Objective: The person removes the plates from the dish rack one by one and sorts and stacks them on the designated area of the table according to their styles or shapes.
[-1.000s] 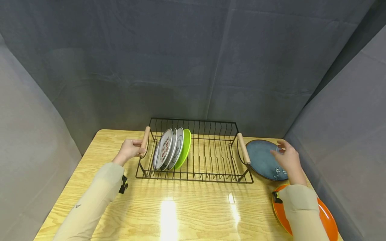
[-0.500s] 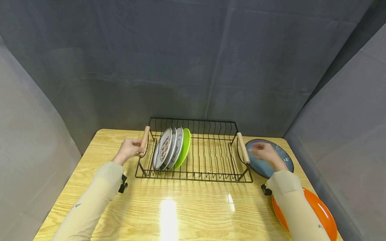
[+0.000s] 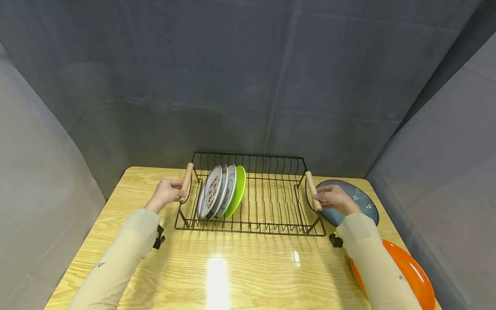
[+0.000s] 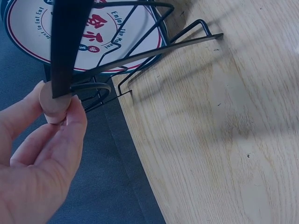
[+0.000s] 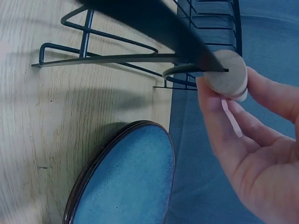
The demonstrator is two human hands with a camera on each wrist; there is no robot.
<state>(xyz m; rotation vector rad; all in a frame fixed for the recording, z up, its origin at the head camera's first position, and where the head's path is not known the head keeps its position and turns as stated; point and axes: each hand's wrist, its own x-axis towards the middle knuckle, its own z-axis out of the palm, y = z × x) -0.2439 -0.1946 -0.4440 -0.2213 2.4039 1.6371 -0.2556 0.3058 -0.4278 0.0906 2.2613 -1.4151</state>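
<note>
A black wire dish rack [image 3: 271, 202] with two wooden handles stands on the table. Its left handle [image 3: 187, 181] is pinched between thumb and fingers of my left hand [image 3: 167, 193]; the left wrist view shows that handle's round end [image 4: 55, 100] in the grip. On the opposite side, my right hand [image 3: 336, 199] holds the right handle [image 3: 313, 191], with thumb and fingers on either side of its end [image 5: 226, 73]. Several white plates with printed designs [image 3: 210, 191] and a green plate [image 3: 239, 189] lean upright in the rack's left part.
Right of the rack lies a blue plate with white flowers [image 3: 362, 200], partly behind my right hand; the right wrist view shows stacked rims [image 5: 84, 179] there. Nearer is an orange plate [image 3: 410, 271], partly under my right sleeve. Grey cloth walls [image 3: 232, 86] surround the wooden table [image 3: 174, 275].
My right hand has moved left from over the blue plate to the rack's right handle and taken hold of it. My left hand keeps its grip; the rack stays in place.
</note>
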